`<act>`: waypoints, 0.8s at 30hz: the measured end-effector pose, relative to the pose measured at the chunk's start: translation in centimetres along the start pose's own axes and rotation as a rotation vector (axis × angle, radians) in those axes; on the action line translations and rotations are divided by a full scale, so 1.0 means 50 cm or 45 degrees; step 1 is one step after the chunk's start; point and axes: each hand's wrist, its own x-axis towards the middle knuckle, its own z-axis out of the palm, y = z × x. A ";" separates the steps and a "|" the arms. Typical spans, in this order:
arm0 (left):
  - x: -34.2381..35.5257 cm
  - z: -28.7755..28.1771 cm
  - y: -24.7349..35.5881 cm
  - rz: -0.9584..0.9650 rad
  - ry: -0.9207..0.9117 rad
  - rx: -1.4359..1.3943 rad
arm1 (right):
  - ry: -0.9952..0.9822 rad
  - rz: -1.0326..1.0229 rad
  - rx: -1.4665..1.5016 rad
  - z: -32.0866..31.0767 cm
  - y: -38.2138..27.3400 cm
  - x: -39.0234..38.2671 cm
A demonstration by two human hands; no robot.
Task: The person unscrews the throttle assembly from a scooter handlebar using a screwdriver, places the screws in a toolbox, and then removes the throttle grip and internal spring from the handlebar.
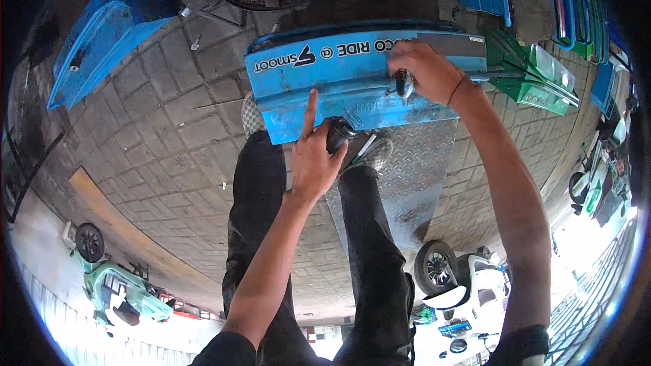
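A blue panel (298, 88) with black lettering lies in front of me, between my feet and the dark round object beyond. My left hand (315, 159) is wrapped around a black cylindrical thing (339, 134) near the panel's close edge. Its index finger points out over the panel. Over the right half of the panel, my right hand (427, 71) is closed with its fingers curled. A small dark, shiny rounded thing (405, 85) shows below those fingers; its kind is unclear. Faint scrawled marks run along the panel's near part.
A patterned metal plate (413, 169) lies on the brick paving to the right of my legs. Another blue panel (102, 41) stands at far left. Green panels (546, 81) lie at right. Behind me are a pale green scooter (122, 291) and a white scooter (468, 285).
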 end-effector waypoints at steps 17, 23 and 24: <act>0.053 -0.039 -0.007 -0.012 0.036 0.515 | -0.770 0.383 -0.237 -0.045 -0.089 0.166; 0.154 0.029 -0.007 0.553 0.046 0.705 | -0.663 0.472 0.130 -0.030 -0.041 0.143; 0.158 0.035 -0.014 0.621 0.036 0.742 | -0.553 0.469 0.305 -0.030 -0.036 0.128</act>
